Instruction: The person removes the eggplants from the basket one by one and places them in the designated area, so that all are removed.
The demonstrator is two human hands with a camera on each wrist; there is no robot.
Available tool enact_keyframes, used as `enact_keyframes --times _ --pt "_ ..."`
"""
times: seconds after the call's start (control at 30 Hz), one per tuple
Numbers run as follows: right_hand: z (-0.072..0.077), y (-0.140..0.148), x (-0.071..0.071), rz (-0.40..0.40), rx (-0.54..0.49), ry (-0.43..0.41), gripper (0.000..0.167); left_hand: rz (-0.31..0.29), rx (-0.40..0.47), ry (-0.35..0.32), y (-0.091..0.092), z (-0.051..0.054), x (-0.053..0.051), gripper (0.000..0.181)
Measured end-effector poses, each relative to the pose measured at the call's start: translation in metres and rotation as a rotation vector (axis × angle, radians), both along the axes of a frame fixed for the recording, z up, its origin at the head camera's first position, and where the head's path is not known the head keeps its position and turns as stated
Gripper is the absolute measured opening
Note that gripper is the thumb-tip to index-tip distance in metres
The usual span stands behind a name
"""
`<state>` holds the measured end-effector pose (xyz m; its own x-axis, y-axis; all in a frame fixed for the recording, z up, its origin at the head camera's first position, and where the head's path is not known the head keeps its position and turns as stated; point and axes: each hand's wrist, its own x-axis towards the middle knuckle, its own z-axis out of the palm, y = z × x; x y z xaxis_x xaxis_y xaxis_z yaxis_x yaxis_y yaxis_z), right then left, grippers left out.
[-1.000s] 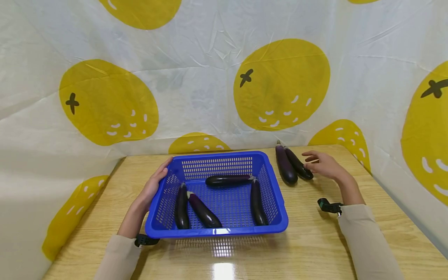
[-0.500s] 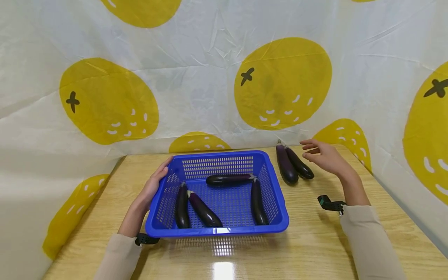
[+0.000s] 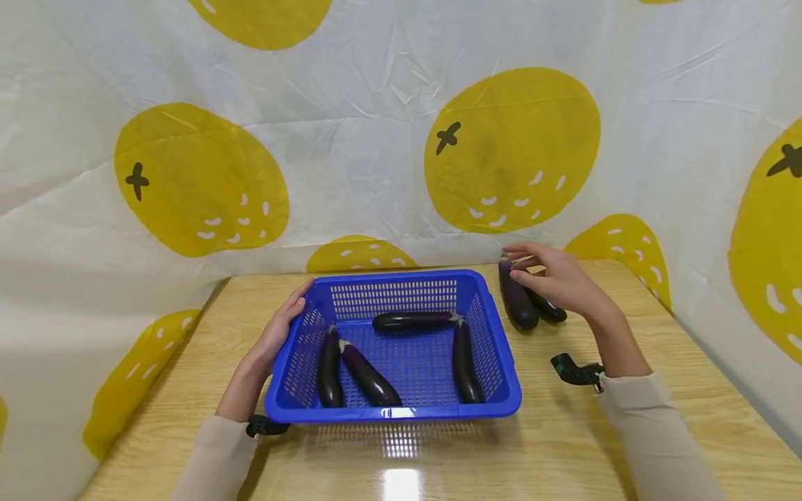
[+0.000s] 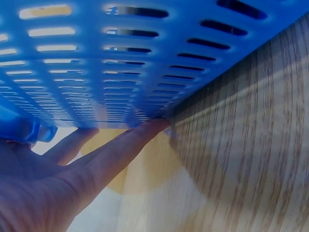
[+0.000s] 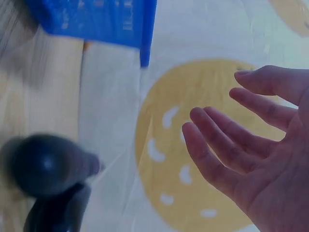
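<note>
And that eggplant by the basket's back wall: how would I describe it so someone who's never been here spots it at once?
On the wooden table, find the blue plastic basket with slotted walls. Inside, toward its far wall, lies a dark purple eggplant with its stem end pointing right. Of the four in there, it alone lies straight across, left to right.

Our views around a blue plastic basket (image 3: 413,369)
Our head view looks forward and down into it; our left-wrist view hugs its left outer wall; our right-wrist view, right of it, faces the curtain (image 5: 113,87), sharing two eggplants (image 5: 46,164) with the head's.
</note>
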<state>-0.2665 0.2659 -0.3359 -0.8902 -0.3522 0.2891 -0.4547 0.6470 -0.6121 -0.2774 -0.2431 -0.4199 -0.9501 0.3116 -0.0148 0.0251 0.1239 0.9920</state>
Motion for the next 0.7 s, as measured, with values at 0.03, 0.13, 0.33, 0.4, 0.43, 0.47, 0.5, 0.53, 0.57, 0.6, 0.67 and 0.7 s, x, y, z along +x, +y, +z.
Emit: enact_keyframes --times 0.03,0.13,0.33,0.4,0.43,0.47,0.5,0.53,0.57,0.6,0.67,0.7 --pt "0.003 -0.005 -0.001 0.020 0.005 0.007 0.046 0.003 0.002 -0.001 0.000 0.000 0.000 0.055" --pt "0.014 -0.020 -0.002 0.069 0.028 0.038 0.046 0.009 0.013 -0.007 0.001 0.000 0.000 0.055" --pt "0.042 -0.055 -0.006 0.169 0.079 0.048 0.043 0.007 0.014 -0.006 0.003 0.002 -0.001 0.055" --pt "0.048 -0.069 -0.009 0.225 0.083 0.014 0.043 0.013 0.012 -0.006 0.003 0.003 0.000 0.055" --pt "0.050 -0.077 -0.010 0.253 0.082 -0.004 0.043 0.018 0.013 -0.006 0.003 0.003 0.000 0.054" --pt "0.050 -0.084 -0.012 0.279 0.082 -0.019 0.043 0.019 0.016 -0.007 0.003 0.003 0.000 0.054" --pt "0.050 -0.091 -0.013 0.308 0.078 -0.037 0.044 0.020 0.015 -0.008 0.003 0.003 0.001 0.054" --pt "0.049 -0.099 -0.015 0.340 0.069 -0.063 0.044 0.018 0.013 -0.005 0.003 0.003 0.001 0.055" --pt "0.047 -0.107 -0.016 0.373 0.058 -0.094 0.044 0.021 0.014 -0.008 0.003 0.003 0.001 0.054" --pt "0.046 -0.115 -0.018 0.404 0.048 -0.128 0.045 0.020 0.017 -0.008 0.003 0.003 0.001 0.054" --pt "0.040 -0.132 -0.021 0.464 0.046 -0.194 0.046 0.017 0.020 -0.008 0.004 0.002 0.001 0.055" --pt "0.036 -0.140 -0.022 0.492 0.040 -0.238 0.047 0.016 0.019 -0.006 0.004 0.002 0.001 0.055"
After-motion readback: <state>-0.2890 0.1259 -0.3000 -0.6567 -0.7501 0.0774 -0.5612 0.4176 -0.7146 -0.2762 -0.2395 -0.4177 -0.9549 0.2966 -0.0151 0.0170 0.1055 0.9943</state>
